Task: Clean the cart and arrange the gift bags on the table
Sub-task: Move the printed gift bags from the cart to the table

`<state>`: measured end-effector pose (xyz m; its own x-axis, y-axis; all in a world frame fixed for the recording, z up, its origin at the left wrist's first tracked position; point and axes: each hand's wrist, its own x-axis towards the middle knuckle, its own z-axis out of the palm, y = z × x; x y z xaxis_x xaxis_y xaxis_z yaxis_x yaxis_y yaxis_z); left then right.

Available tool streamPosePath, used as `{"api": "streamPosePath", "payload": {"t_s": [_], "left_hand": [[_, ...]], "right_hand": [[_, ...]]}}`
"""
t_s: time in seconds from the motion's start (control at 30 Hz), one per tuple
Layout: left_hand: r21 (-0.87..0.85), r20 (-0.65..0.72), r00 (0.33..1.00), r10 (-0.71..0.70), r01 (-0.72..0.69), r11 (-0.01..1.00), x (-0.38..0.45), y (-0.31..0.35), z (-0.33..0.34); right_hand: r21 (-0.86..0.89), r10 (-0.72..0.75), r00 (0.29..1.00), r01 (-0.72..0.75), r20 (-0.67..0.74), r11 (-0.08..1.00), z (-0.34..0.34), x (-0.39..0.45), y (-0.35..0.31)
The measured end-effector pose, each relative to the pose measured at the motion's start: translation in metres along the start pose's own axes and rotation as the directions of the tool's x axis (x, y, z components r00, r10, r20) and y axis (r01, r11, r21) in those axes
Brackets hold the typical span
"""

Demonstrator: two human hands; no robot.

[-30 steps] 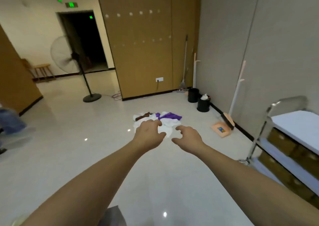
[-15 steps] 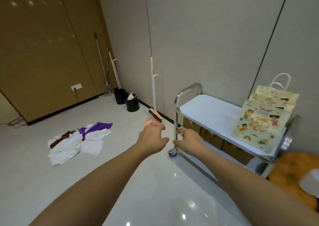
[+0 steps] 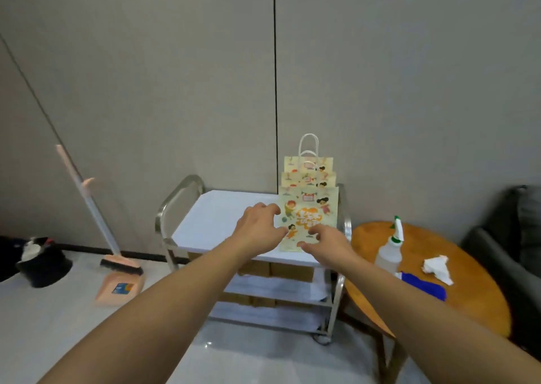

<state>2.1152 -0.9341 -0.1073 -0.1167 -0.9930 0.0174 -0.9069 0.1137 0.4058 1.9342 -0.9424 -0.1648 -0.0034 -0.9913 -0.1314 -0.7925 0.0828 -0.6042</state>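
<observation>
Three gift bags (image 3: 308,216) stand on the cart (image 3: 216,222) at our 12 o'clock.
We reach with left hand (image 3: 260,225) and right hand (image 3: 328,244), fingers apart and empty; a clumsy grab could topple them.

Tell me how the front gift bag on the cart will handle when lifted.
The front gift bag looks like thin paper standing upright, so it is probably light and apt to tip if nudged. Its flat sides would likely crease under a squeeze. The contents are hidden, so the weight is uncertain.
</observation>
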Motion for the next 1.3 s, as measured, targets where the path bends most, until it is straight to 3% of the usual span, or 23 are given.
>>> {"api": "streamPosePath", "payload": {"t_s": [0.23,0.53,0.7,0.8,0.97,1.3], "left_hand": [[-0.015,0.050,0.985,0.165,-0.165,0.986,0.080,-0.004,-0.020],[-0.072,0.127,0.977,0.168,-0.160,0.984,0.153,-0.020,0.008],[-0.030,0.159,0.978,0.135,-0.132,0.991,0.204,-0.019,0.042],[0.052,0.205,0.975,0.090,-0.103,0.993,0.229,-0.018,0.061],[0.181,0.241,0.968,0.071,-0.117,0.977,0.252,-0.015,0.092],[0.312,0.179,0.983,0.045,-0.100,0.945,0.250,-0.010,0.128]], "right_hand": [[0.011,0.137,0.980,-0.136,-0.147,0.991,-0.020,0.047,-0.007],[0.046,0.242,0.960,-0.238,-0.137,0.970,-0.006,0.103,0.021],[0.035,0.202,0.959,-0.199,-0.196,0.979,-0.015,0.165,0.042],[-0.066,0.154,0.960,-0.174,-0.235,0.983,-0.022,0.197,0.051],[-0.225,0.061,0.982,-0.101,-0.177,0.969,-0.017,0.235,0.065],[-0.158,-0.009,0.971,-0.030,-0.240,0.987,-0.002,0.249,0.078]]}}
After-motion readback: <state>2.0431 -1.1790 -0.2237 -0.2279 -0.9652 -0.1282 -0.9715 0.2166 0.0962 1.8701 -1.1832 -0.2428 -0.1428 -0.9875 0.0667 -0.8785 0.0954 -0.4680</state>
